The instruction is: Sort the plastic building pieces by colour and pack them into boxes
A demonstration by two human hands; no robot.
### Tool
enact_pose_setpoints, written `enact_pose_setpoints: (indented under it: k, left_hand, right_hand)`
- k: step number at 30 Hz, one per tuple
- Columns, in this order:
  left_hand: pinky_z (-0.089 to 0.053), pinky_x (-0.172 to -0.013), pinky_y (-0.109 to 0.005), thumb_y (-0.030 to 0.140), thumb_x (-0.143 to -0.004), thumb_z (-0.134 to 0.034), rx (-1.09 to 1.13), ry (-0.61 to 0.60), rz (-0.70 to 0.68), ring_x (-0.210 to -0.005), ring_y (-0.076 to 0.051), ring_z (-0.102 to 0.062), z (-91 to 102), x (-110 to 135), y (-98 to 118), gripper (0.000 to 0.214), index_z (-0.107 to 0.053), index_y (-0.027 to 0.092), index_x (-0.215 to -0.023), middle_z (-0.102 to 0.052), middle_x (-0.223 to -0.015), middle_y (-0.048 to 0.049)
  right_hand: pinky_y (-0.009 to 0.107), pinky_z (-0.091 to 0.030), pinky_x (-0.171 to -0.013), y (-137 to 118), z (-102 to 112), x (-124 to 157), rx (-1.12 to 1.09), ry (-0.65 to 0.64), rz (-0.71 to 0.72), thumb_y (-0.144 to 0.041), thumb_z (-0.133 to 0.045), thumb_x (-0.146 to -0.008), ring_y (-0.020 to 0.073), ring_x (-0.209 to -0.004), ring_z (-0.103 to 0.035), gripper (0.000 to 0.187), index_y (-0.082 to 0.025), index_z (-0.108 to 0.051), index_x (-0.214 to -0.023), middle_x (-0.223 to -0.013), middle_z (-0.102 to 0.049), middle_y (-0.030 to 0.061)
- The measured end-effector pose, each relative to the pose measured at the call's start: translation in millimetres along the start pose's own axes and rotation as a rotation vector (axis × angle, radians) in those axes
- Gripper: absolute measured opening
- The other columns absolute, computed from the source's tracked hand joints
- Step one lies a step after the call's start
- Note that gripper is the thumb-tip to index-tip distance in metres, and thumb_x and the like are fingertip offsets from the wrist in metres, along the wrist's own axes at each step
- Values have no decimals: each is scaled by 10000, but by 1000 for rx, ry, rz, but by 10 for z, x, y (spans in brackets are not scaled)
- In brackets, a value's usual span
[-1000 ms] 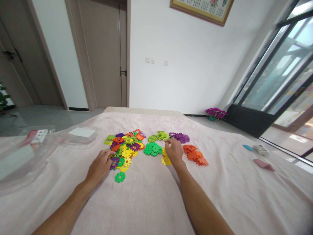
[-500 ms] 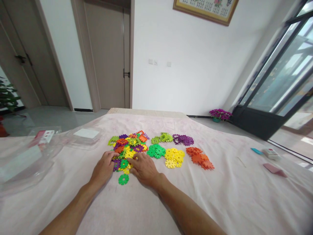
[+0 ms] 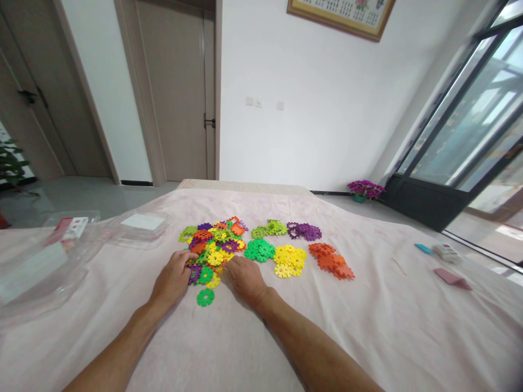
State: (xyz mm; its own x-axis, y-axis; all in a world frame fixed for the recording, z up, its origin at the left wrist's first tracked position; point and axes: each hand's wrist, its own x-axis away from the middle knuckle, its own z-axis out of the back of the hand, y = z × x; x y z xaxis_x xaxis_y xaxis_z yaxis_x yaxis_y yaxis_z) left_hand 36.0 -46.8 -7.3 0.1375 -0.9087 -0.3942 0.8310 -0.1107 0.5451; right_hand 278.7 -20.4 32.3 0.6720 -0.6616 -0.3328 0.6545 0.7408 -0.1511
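Observation:
A mixed heap of flat snowflake-shaped plastic pieces (image 3: 213, 242) lies on the pale pink cloth (image 3: 261, 337). To its right sit sorted piles: dark green (image 3: 260, 250), yellow (image 3: 290, 259), orange (image 3: 330, 260), light green (image 3: 270, 228) and purple (image 3: 304, 231). My left hand (image 3: 174, 279) rests at the heap's near left edge, fingers curled onto the pieces. My right hand (image 3: 246, 276) lies at the heap's near right edge, fingers bent down among yellow pieces; what they grip is hidden. A single green piece (image 3: 205, 297) lies between my hands.
A clear plastic box (image 3: 36, 267) and its lid (image 3: 137, 226) sit at the left. Small items, a blue one (image 3: 424, 249), a white one (image 3: 446, 252) and a pink one (image 3: 451, 277), lie at the right. Doors and a glass sliding door stand beyond.
My right hand left the yellow pile and came left to the near edge of the mixed heap. My left hand stayed at the heap's left edge.

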Motion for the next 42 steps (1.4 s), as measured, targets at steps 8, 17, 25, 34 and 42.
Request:
enact_pose_setpoints:
  k: [8,17,25,34,42]
  left_hand:
    - [-382,-1118,-387,149,-808,-415,9,-43,17,-1202,-218,-545,3,-8,-10,364,-632,218,-1092,-571,-1232,-60]
    - [-388,-1112,-370,142,-796,-417,7,-29,29,-1202,-211,-551,29,3,39,369,-640,225,-1078,-585,-1225,-50]
    - [-385,-1109,-362,119,-797,-390,-14,-27,17,-1203,-208,-550,48,10,98,391,-641,199,-1085,-572,-1222,-71]
    - [-388,-1106,-349,126,-811,-389,-30,-47,20,-1208,-206,-553,47,5,78,392,-639,209,-1102,-570,-1236,-64]
    - [-393,-1105,-367,120,-812,-401,-24,-31,21,-1185,-209,-564,51,6,94,369,-637,219,-1077,-582,-1221,-56]
  right_hand:
    - [271,-429,-860,518,123,-6,-139,302,-388,-279,-412,-1017,181,-975,-620,261,-216,-665,-998,-1020,-702,55]
    - [268,-378,-784,1270,619,249,28,437,-795,-221,-411,-966,187,-910,-599,295,-180,-703,-977,-967,-693,80]
    - [306,-373,-879,1120,496,216,81,492,-568,-207,-470,-948,200,-944,-554,248,-175,-715,-940,-965,-671,84]
    - [268,-422,-785,125,92,-235,-163,58,-177,-324,-500,-985,178,-965,-588,231,-245,-663,-1129,-1040,-636,47]
    - [256,-409,-684,26,-102,-419,-104,-8,-250,-412,-559,-936,175,-902,-584,218,-263,-680,-1039,-1035,-596,34]
